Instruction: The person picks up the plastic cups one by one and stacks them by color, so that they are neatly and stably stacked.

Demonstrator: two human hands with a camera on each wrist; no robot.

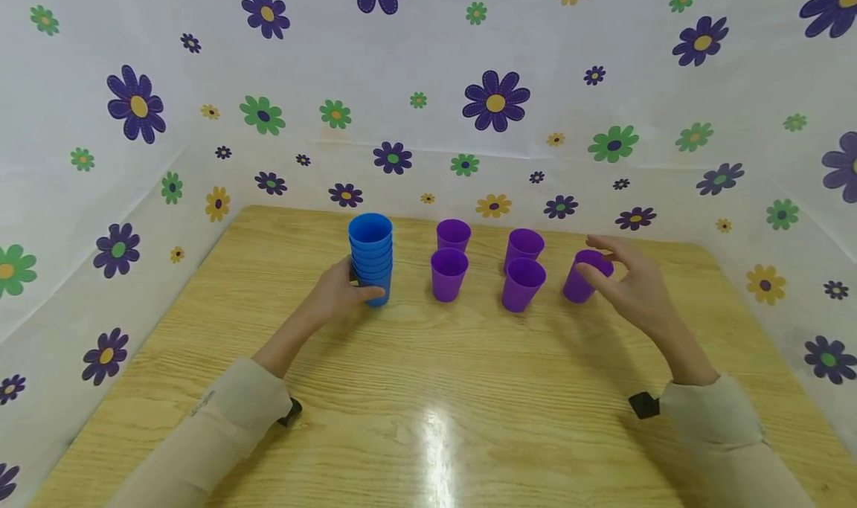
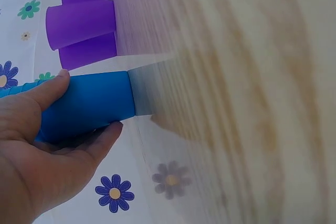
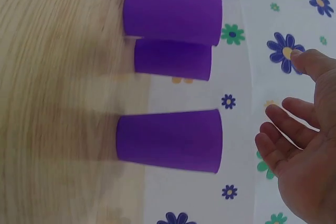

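My left hand grips a nested stack of blue cups low on its side, with the thumb across the front. The stack stands upright, open end up; the left wrist view shows the bottom cup between thumb and fingers, its base right at the tabletop. On the other side, my right hand is spread beside and above the rightmost purple cup, which stands upright. A gap shows between that cup and the right fingers in the right wrist view. Nothing is in the right hand.
Between the hands several more purple cups stand upright in pairs, including a front left one and a front right one. The wooden table meets a flower-patterned sheet at its back and sides.
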